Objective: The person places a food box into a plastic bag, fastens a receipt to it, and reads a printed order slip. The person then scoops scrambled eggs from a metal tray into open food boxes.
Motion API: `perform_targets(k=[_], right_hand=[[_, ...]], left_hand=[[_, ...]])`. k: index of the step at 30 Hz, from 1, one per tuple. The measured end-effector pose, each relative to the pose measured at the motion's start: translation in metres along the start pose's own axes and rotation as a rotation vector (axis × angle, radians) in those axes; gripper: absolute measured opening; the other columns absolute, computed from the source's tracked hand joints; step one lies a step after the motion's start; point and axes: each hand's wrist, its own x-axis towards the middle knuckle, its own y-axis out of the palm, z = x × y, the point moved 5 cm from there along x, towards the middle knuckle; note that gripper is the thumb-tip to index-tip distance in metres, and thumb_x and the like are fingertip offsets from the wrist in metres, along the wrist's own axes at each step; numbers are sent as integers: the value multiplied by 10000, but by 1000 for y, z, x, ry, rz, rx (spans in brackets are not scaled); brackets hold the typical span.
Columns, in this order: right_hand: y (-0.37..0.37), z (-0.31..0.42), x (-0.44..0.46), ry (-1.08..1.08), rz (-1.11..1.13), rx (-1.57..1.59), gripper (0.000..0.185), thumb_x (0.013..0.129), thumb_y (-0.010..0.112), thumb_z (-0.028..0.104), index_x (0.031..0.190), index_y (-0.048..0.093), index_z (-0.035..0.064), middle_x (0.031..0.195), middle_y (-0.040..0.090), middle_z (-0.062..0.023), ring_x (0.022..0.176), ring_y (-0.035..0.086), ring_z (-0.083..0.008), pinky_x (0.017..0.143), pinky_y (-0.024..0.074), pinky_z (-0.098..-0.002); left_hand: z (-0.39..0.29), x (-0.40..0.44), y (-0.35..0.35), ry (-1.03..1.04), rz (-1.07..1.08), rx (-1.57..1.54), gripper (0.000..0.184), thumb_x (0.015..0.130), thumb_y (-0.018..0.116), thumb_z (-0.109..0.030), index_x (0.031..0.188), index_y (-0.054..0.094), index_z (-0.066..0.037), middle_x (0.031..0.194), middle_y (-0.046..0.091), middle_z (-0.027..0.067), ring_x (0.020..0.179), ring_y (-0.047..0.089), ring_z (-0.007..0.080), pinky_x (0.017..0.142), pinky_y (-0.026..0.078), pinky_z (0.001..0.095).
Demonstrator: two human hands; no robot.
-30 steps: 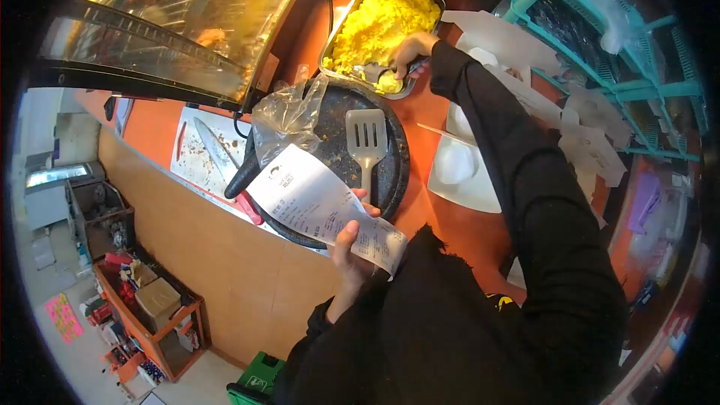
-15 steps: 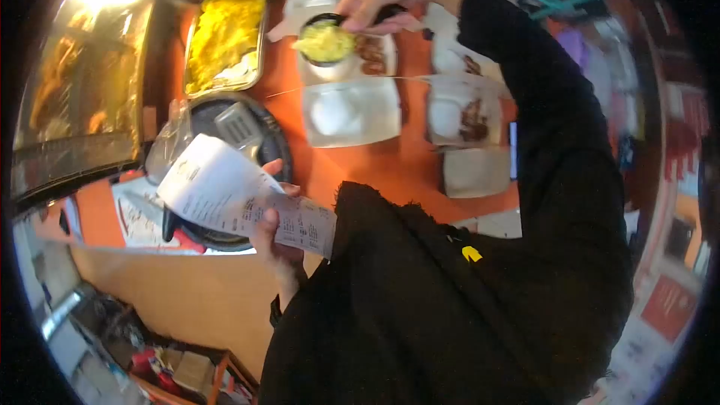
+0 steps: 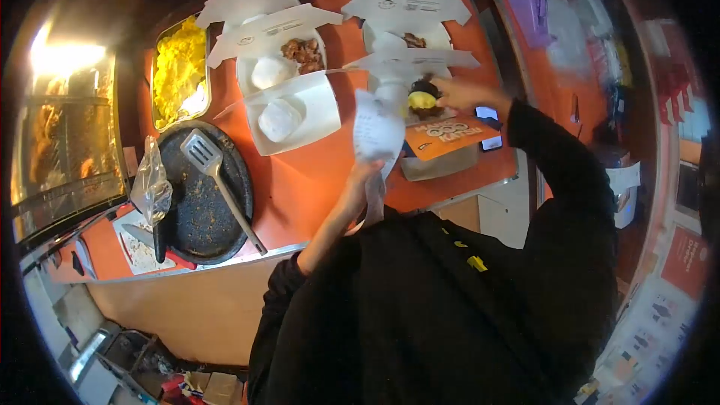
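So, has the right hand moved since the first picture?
Yes: the right hand was at the yellow food tray; now it is well to that tray's right, with the black scoop over an open box.

Top (image 3: 420,315): black, long-sleeved, loose in cut, matte cloth with soft creases. Chest mark (image 3: 477,263): bright yellow, small, irregular in outline; lettering, if any, too small to read. Specks (image 3: 460,244): yellow, smaller, in short row beside chest mark. Right sleeve (image 3: 564,157): plain black, wide, narrowing to wrist. Left sleeve (image 3: 289,281): same black, cuff gathered in folds, part of forearm uncovered. Left hand (image 3: 364,180), right hand (image 3: 466,96): both bare, ungloved.
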Motion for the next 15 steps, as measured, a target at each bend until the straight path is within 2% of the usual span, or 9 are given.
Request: perform_targets(k=[2,3,5,6,8,10,12,13,15], right_hand=[[16,-7,12,-199,-242,-439,453,787,489,111,1182,294,9,769,566,-200,732,574,-331,582,452,-409],[25,-10,12,-198,-244,-431,453,787,489,111,1182,294,9,769,566,-200,732,574,-331,582,452,-409],[42,-23,13,-39,-168,-452,388,805,438,79,1172,320,35,915,535,-253,807,541,-396,661,438,-432],[49,-28,14,-40,-168,-450,388,805,438,79,1172,320,35,915,535,-253,807,541,-396,661,438,-432],[50,-37,14,-51,-388,-420,464,801,387,20,1243,253,66,970,506,-266,808,541,-395,670,438,-436],[55,-44,12,-120,-459,-417,490,799,369,2,1262,229,79,994,493,-268,808,547,-384,672,439,-436],[55,-38,5,-190,-537,-416,517,797,351,-17,1281,206,91,1018,481,-271,807,552,-373,673,440,-435],[54,-27,-6,-194,-565,-365,516,798,347,-18,1282,210,93,996,493,-267,792,560,-360,663,445,-426],[47,-13,-16,-197,-593,-314,515,798,343,-20,1284,213,95,973,505,-263,776,567,-347,653,451,-418]], left_hand=[[3,-8,2,-4,27,-138,467,735,501,-299,1110,459,-24,1061,529,91,633,483,114,556,398,245],[7,-12,3,-44,-7,-193,478,733,492,-317,1113,461,-27,1103,525,91,627,490,118,540,400,251],[8,-6,1,-50,-1,-217,477,731,495,-312,1113,454,-31,1097,526,94,627,494,124,543,407,261],[6,-2,0,-49,5,-248,475,728,498,-307,1114,446,-35,1092,527,98,628,498,131,545,413,270],[-1,11,-1,-36,-33,-281,477,726,501,-313,1111,440,-39,1047,537,102,622,502,145,563,429,299],[-7,30,-7,-24,-70,-313,478,724,503,-319,1107,433,-42,1003,548,107,617,505,160,581,445,328],[-3,55,-18,-204,-69,-346,453,711,518,-333,1057,436,-53,842,533,101,589,500,188,603,464,412],[-11,61,-17,-244,-101,-300,418,698,532,-333,993,450,-48,733,478,88,565,485,199,626,476,461],[-23,72,-11,-252,-98,-237,403,696,535,-329,970,453,-45,719,467,84,561,484,203,618,480,460]])
